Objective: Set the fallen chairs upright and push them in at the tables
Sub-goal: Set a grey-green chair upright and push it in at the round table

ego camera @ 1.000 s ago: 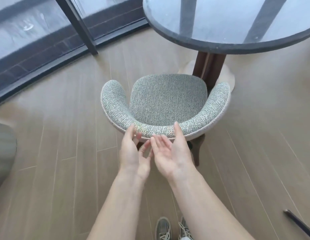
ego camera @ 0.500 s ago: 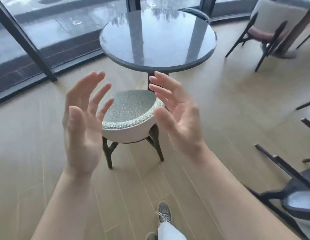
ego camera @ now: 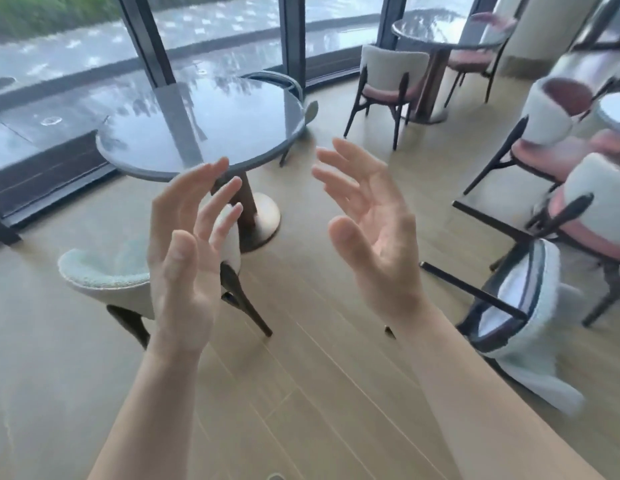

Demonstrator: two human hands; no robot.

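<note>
A grey-green upholstered chair (ego camera: 104, 271) stands upright on dark legs at the near side of a round dark table (ego camera: 197, 123). My left hand (ego camera: 187, 244) and my right hand (ego camera: 374, 230) are raised in front of me, palms facing each other, fingers spread, holding nothing and touching nothing. At the right a pale chair with a dark frame (ego camera: 523, 306) lies tipped on the floor, its legs pointing left. A second chair (ego camera: 277, 81) shows behind the round table, mostly hidden by the tabletop.
Glass walls with dark posts (ego camera: 142, 39) run along the back. Another round table (ego camera: 443, 29) with pink-seated chairs (ego camera: 388, 81) stands at the back right. More pink-seated chairs (ego camera: 578, 195) crowd the right edge. Wooden floor lies open between the tables.
One second ago both hands were at the grey-green chair's backrest; they have lifted off it and risen. My view has swung up and to the right, bringing the tipped chair into sight.
</note>
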